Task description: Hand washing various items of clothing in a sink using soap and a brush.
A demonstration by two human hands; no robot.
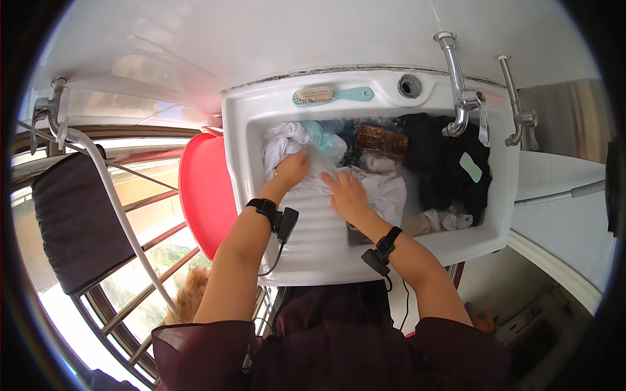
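Observation:
White wet cloth (pixel 386 191) lies bunched across the ribbed washboard (pixel 313 225) of a white laundry sink (pixel 244 105). My left hand (pixel 292 168) grips part of the cloth, its fingertips partly hidden in the folds. Resting on the same cloth, my right hand (pixel 348 195) has its thumb and index finger apart; whether it pinches any fabric is unclear. Beyond my hands is a pale aqua cloth (pixel 323 139). A brown block (pixel 381 141), perhaps wood, sits in the water beside dark clothing (pixel 430 161), which carries a pale green oblong piece (pixel 470 167).
A light blue scrub brush (pixel 332 95) lies on the back ledge near a drain hole (pixel 409 86). Chrome faucets (pixel 457 88) project over the right side. A red basin (pixel 205 190) stands left of the sink, near a white pipe (pixel 122 210) and a window railing.

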